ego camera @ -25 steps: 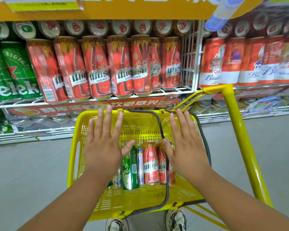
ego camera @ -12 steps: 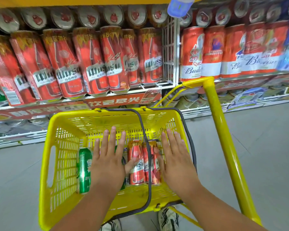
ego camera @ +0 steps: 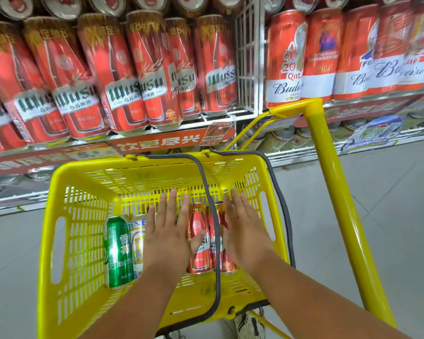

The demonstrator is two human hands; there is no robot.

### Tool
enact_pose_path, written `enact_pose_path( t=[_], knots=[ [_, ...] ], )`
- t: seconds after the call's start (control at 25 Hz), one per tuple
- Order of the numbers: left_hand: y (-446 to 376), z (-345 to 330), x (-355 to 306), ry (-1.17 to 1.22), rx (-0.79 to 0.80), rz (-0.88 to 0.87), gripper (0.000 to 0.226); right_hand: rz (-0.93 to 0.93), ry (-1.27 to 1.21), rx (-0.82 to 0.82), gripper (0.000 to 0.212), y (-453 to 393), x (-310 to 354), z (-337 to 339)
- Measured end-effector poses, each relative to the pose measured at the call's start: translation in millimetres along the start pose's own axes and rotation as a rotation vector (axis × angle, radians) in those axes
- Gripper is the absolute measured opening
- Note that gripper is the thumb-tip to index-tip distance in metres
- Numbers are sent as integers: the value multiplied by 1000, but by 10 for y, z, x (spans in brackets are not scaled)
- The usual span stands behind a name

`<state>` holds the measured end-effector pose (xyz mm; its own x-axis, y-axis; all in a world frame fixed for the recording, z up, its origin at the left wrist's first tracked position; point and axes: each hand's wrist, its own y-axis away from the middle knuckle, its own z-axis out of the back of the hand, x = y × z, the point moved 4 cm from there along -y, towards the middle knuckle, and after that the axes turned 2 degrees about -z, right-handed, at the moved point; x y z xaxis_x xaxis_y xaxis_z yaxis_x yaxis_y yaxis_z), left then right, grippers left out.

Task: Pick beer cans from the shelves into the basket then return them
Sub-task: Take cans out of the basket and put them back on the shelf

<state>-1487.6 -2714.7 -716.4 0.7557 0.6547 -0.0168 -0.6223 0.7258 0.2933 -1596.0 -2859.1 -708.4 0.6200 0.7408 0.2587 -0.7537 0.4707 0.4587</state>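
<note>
A yellow plastic basket (ego camera: 66, 241) sits in a yellow trolley frame below me. On its floor lie a green can (ego camera: 118, 250), a white and blue can (ego camera: 138, 241) and two red Wusu cans (ego camera: 198, 241) side by side. My left hand (ego camera: 168, 236) hovers flat over the cans, fingers straight, its thumb against the nearer red can. My right hand (ego camera: 245, 233) is spread flat beside the red cans on their right. Neither hand holds anything. Red Wusu cans (ego camera: 123, 77) fill the shelf ahead.
The trolley's yellow handle post (ego camera: 338, 204) rises on the right. Two grey wire basket handles (ego camera: 213, 216) lie across the basket. Red Budweiser cans (ego camera: 311, 57) stand right of a white wire divider (ego camera: 247, 55). Lower shelves hold more cans. Grey floor lies on both sides.
Both hands have sunk deeper into the basket toward the cans. My view has dropped and closed in on the basket, shifting the shelf cans left.
</note>
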Motion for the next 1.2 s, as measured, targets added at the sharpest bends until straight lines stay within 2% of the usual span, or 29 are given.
enact_pose_path(
  t=[0.2,0.36,0.44,0.52,0.64,0.72,0.76,0.88,0.92,1.0,1.08,1.2],
  knots=[
    [-143,-186,-83,17,71,-8,86,-21,-94,59,70,-121,-14,-161],
    [-261,-183,-154,-15,169,-21,114,-40,-103,101,73,-177,-11,-207],
    [-310,-175,-175,-50,230,12,103,-93,-199,115,73,-199,-28,-221],
    [-337,-143,-200,-63,300,56,86,-189,-406,139,74,-195,-62,-265],
    [-355,-112,-212,56,244,92,78,-279,-590,152,90,-181,-59,-325],
    [-318,-120,-187,172,173,136,86,-379,-684,179,107,-187,-83,-365],
    [-282,-135,-183,213,138,156,93,-443,-702,208,106,-204,-110,-395],
    [-123,-132,-238,383,41,239,102,-518,-662,266,60,-242,-179,-494],
    [-71,-130,-263,503,35,292,100,-522,-681,257,54,-233,-188,-489],
    [-3,-120,-302,726,33,375,86,-524,-716,229,46,-205,-187,-456],
    [4,-132,-292,837,20,418,75,-529,-733,221,46,-168,-179,-436],
    [49,-127,-252,951,13,501,86,-512,-751,187,45,-112,-125,-406]
  ],
)
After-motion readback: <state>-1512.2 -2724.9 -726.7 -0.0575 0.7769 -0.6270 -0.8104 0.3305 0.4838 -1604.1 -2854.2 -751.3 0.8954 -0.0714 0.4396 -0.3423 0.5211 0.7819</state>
